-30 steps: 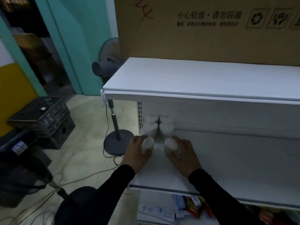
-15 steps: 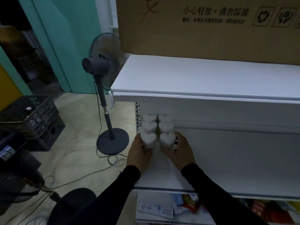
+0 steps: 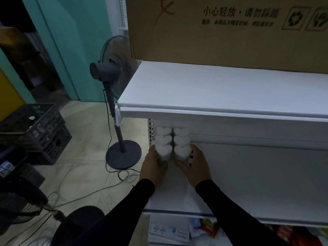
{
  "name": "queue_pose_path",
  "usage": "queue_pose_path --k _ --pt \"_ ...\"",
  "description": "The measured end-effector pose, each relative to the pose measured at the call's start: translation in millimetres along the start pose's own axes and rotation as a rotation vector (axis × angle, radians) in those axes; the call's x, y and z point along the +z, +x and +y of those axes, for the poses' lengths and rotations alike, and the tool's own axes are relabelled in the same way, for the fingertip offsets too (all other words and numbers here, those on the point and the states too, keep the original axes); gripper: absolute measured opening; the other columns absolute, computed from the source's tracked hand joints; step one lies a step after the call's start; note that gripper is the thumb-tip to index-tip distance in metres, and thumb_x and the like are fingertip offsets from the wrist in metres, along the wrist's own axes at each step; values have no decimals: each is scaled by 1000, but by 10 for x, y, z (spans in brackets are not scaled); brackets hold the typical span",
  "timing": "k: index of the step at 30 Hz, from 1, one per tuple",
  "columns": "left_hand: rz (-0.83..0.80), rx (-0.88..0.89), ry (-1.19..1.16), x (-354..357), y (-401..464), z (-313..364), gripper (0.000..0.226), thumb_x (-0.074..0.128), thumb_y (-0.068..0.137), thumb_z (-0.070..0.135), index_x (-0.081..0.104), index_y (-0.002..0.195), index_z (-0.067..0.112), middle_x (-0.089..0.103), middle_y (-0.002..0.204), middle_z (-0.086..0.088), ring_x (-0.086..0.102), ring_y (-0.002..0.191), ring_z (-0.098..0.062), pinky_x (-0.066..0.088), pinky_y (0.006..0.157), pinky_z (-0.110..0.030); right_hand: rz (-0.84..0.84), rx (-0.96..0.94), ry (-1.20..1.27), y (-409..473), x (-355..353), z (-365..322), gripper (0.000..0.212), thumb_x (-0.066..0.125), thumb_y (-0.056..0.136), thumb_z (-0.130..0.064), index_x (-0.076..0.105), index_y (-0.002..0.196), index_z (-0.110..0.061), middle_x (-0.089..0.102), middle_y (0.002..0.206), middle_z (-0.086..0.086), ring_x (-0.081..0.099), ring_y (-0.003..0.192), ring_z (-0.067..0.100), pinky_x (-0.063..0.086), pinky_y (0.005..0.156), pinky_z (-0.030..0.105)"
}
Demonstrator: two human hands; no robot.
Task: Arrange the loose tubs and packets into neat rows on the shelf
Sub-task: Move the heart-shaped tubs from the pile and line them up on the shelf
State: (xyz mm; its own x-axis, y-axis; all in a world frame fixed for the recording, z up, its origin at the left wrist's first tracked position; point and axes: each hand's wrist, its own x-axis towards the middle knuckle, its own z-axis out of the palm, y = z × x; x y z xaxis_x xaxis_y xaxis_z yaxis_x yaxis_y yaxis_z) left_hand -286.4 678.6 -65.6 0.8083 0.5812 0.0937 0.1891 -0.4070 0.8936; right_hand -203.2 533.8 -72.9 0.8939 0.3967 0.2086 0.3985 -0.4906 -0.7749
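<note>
Tubs with heart-shaped white tops stand on the middle shelf at its left end, six in all: two columns side by side, three deep, touching one another. Your left hand grips the front left tub, its fingers curled round the tub's outer side and thumb low on the front. Just right of it your right hand grips the front right tub, fingers wrapped round its right side. The four other tubs sit directly beyond your fingers, against the back panel. Left of your left hand, on the floor, stands one grey pedestal fan. Above your hands is the bare top shelf, with one cardboard box behind it.
</note>
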Motion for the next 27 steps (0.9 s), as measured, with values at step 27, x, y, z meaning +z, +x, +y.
queue_pose_path --k 27 --pt "-138 786 457 -289 -180 882 50 46 91 43 69 117 6 64 124 -11 55 119 -31 41 105 -39 186 -240 -501 -810 -1750 -134 72 32 89 -63 40 144 -17 33 153 6 27 141 22 28 111 35"
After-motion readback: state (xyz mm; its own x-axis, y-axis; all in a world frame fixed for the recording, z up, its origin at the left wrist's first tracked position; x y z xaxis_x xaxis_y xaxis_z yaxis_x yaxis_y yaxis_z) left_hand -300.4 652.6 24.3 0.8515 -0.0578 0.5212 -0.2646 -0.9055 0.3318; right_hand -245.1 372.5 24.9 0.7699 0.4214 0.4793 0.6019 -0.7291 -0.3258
